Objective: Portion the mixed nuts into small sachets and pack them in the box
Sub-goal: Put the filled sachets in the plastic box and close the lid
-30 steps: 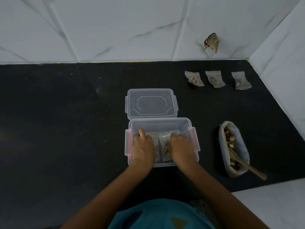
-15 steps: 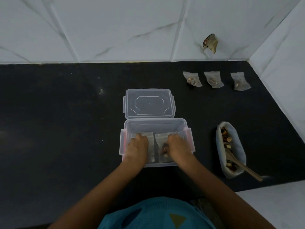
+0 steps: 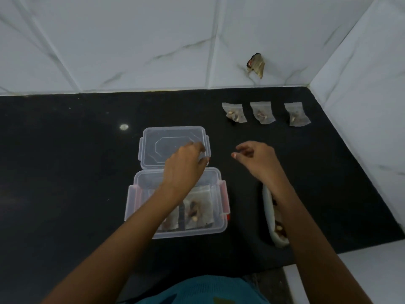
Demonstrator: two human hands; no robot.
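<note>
A clear plastic box [image 3: 215, 229] with pink clasps stands on the black counter, with two filled sachets [image 3: 198, 210] lying flat inside. Its clear lid [image 3: 153, 150] lies just behind it. My left hand [image 3: 185, 164] hovers over the box's far edge and the lid, fingers loosely curled, holding nothing. My right hand [image 3: 256, 159] is raised to the right of the lid, fingers relaxed and empty. Three filled sachets [image 3: 262, 113] lie in a row at the back right. The white bag of mixed nuts [image 3: 270, 218] sits partly hidden under my right forearm.
A white tiled wall runs along the back and the right side. A torn scrap [image 3: 256, 64] sticks to the back wall. The black counter [image 3: 65, 172] stretches bare to the left. A white ledge [image 3: 361, 266] lies at the front right.
Both hands have lifted out of the box, leaving the two sachets inside. They moved away from me, the left over the lid, the right toward the back right.
</note>
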